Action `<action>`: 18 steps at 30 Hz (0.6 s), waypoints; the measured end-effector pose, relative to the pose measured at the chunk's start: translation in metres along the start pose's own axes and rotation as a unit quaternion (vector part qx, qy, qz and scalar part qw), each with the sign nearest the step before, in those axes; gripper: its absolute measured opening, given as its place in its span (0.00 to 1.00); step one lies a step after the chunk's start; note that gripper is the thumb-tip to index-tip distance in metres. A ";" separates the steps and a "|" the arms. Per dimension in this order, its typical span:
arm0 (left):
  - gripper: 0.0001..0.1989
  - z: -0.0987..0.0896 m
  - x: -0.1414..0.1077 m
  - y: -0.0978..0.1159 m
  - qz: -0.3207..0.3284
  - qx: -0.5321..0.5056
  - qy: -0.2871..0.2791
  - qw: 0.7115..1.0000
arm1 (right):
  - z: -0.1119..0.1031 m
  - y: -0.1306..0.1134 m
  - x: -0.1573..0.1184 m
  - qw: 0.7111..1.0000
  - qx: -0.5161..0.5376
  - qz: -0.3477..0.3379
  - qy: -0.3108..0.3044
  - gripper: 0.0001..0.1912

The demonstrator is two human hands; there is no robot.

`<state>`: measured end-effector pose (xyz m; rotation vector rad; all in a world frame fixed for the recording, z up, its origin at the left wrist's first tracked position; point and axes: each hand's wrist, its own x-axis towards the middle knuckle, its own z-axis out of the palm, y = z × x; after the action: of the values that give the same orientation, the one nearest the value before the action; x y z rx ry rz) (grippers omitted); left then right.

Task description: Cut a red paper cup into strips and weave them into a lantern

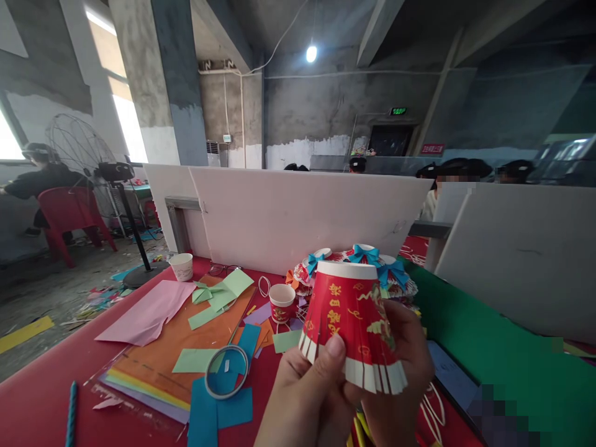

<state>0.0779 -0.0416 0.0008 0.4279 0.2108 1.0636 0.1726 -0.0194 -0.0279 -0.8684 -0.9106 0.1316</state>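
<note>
A red paper cup [347, 310] with gold lettering is held upside down, its white base on top and its lower wall cut into narrow strips that flare out. My left hand [311, 388] is closed on the cup's near left side, the thumb pressed against the strips. From behind and to the right, my right hand [412, 354] grips the same cup; part of its fingers is hidden by it. Beyond the cup stand several fringed paper cups with blue bows [393, 272]. An uncut red and white paper cup [282, 303] stands upright left of my hands.
Blue paper pieces [205, 413], a roll of tape [226, 371], green paper [223, 298] and pink paper [149, 310] lie on the red tabletop. A white paper cup [181, 267] stands near the white partition [298, 211]. A phone [454, 379] lies at right; yellow-handled scissors [361, 428] lie below my hands.
</note>
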 end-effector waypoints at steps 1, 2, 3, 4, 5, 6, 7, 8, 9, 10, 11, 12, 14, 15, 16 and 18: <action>0.04 0.001 0.000 -0.001 0.019 0.008 0.032 0.999 | -0.001 -0.001 -0.001 1.000 -0.013 -0.003 -0.014 0.14; 0.03 0.001 -0.001 -0.001 0.037 0.012 0.058 0.998 | -0.001 -0.003 -0.001 0.999 -0.026 -0.005 -0.034 0.16; 0.04 0.002 -0.001 -0.001 0.051 0.012 0.078 0.996 | -0.001 -0.004 -0.002 0.998 -0.039 -0.006 -0.055 0.18; 0.05 0.002 -0.001 -0.002 0.058 0.011 0.088 0.994 | -0.001 -0.006 -0.003 0.996 -0.051 -0.006 -0.077 0.20; 0.06 0.002 -0.002 -0.002 0.061 0.012 0.093 0.994 | -0.002 -0.008 -0.004 0.993 -0.061 -0.006 -0.097 0.22; 0.06 0.002 -0.002 -0.002 0.063 0.014 0.096 0.993 | -0.003 -0.008 -0.005 0.991 -0.071 -0.005 -0.113 0.24; 0.07 0.003 -0.003 -0.002 0.065 0.018 0.100 0.993 | -0.005 -0.008 -0.006 0.989 -0.079 -0.002 -0.124 0.26; 0.07 0.003 -0.003 -0.001 0.071 0.023 0.105 0.992 | -0.008 -0.008 -0.006 0.985 -0.089 0.004 -0.146 0.28; 0.07 0.003 -0.003 -0.001 0.080 0.029 0.109 0.990 | -0.011 -0.007 -0.006 0.979 -0.103 0.004 -0.174 0.30; 0.08 0.003 -0.004 0.000 0.088 0.037 0.110 0.989 | -0.014 -0.006 -0.006 0.971 -0.124 -0.002 -0.203 0.33; 0.09 0.003 -0.004 0.001 0.097 0.045 0.110 0.988 | -0.018 -0.006 -0.006 0.960 -0.149 -0.022 -0.237 0.35; 0.09 0.002 -0.004 0.002 0.102 0.053 0.109 0.987 | -0.021 -0.007 -0.005 0.951 -0.175 -0.062 -0.249 0.36; 0.08 0.000 -0.004 0.002 0.107 0.071 0.115 0.985 | -0.025 -0.013 -0.005 0.934 -0.208 -0.180 -0.229 0.33; 0.08 -0.001 -0.004 0.002 0.110 0.080 0.120 0.983 | -0.026 -0.017 -0.005 0.925 -0.211 -0.229 -0.217 0.31; 0.07 -0.002 -0.004 0.002 0.116 0.089 0.125 0.981 | -0.026 -0.022 -0.006 0.916 -0.217 -0.263 -0.213 0.29; 0.08 -0.003 -0.005 0.002 0.142 0.107 0.129 0.976 | -0.025 -0.032 -0.007 0.913 -0.213 -0.281 -0.202 0.25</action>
<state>0.0732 -0.0442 -0.0014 0.5240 0.5098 1.3857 0.1786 -0.0589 -0.0179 -0.9594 -1.5869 -0.4188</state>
